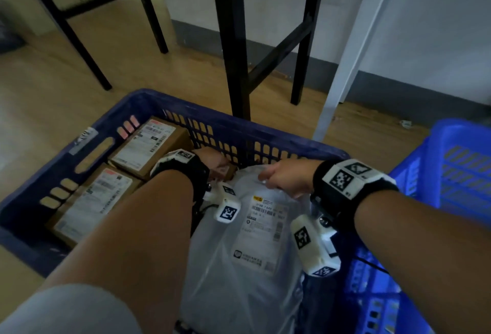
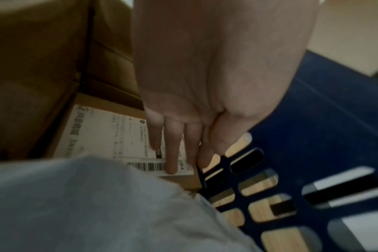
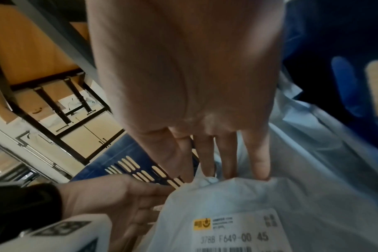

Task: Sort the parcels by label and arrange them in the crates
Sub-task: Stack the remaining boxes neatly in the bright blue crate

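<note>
We find both forearms reaching forward and down into the dark blue crate (image 1: 148, 99), which stands on the wooden floor (image 1: 39, 89). A lighter blue crate (image 1: 457, 163) stands just beside it on the right.

The right hand (image 1: 287, 178) is extended palm down over the far end of the white plastic parcel (image 1: 239, 267). In the right wrist view its fingers (image 3: 259, 160) run nearly straight and their tips meet the bunched top edge of the bag; we cannot tell whether the thumb closes on the plastic to pinch it. The parcel lies in the right half of the dark crate, label up, with a yellow logo and a barcode on its shipping label (image 1: 263, 227).

The left hand (image 1: 212, 159) reaches into the far part of the crate, close to the perforated far wall. In the left wrist view its fingers (image 2: 173, 145) are straight and held together, their tips resting on the label of a low cardboard box (image 2: 110, 136) that sits against the wall. The hand holds nothing.

Two more labelled cardboard boxes lie flat in the left half of the crate, the far box (image 1: 148, 145) and the near box (image 1: 93, 200) just beside each other, labels up.

Black table legs (image 1: 233, 41) and a white leg (image 1: 353, 49) stand behind the crate.
</note>
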A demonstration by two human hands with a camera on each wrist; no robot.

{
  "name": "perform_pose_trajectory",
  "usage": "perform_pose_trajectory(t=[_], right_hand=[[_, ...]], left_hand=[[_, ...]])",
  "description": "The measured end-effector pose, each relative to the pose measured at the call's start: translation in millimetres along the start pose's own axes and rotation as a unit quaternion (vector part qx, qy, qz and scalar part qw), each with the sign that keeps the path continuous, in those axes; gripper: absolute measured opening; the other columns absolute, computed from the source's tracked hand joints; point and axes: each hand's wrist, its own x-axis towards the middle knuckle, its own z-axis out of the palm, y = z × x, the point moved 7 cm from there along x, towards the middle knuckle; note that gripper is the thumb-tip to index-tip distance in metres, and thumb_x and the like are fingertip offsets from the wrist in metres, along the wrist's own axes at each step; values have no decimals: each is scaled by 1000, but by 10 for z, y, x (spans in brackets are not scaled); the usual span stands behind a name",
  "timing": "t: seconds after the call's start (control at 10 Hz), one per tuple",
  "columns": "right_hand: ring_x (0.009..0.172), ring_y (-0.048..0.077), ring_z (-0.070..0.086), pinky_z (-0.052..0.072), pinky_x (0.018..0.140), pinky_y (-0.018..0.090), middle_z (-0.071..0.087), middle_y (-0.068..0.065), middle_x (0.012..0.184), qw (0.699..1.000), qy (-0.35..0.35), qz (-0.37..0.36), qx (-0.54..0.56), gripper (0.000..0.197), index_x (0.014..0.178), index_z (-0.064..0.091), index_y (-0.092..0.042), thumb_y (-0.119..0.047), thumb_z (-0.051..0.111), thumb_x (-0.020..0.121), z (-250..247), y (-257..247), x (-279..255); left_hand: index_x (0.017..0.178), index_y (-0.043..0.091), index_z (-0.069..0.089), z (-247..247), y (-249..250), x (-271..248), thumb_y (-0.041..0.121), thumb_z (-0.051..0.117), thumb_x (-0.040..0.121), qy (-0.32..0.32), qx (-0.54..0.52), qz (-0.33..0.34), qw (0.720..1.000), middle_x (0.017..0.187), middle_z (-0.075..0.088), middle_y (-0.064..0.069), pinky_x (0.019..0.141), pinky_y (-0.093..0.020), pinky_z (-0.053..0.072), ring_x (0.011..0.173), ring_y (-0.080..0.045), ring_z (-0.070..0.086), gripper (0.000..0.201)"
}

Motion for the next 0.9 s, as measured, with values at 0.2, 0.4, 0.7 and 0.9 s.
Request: perform_pose_trajectory(t=[0.2,0.4,0.7,0.9], right_hand=[[127,27,50,44,100,33,52,12,139,993,66,-15,98,37,134,54,-5,-6,43,98,-187,-21,-178],[111,17,58,46,90,25,64,1,121,975,200,-79,63,23,113,68,-15,-17,59,92,-512,-65,-675],[110,25,60,45,87,29,67,7,116,951,295,-39,-81,27,111,70,-13,-22,58,89,-968,421,-1834],[117,24,56,41,95,26,64,5,124,931,362,39,-28,28,114,68,-17,-23,58,88,-1015,1343,-2756]], left_hand=[[129,2,57,-15,159,-258,19,56,95,25,98,27,994,128,61,-17,66,-25,50,113,-31,62,38],[129,8,60,91,689,-833,19,54,96,41,330,110,937,131,60,-9,86,-26,43,120,-24,56,35],[122,0,60,634,1665,-1989,18,55,94,33,375,220,900,120,63,-20,74,-29,42,102,-34,61,33],[122,4,62,1533,2224,-2703,14,60,88,33,332,308,891,123,63,-13,96,-35,49,113,-29,60,35]])
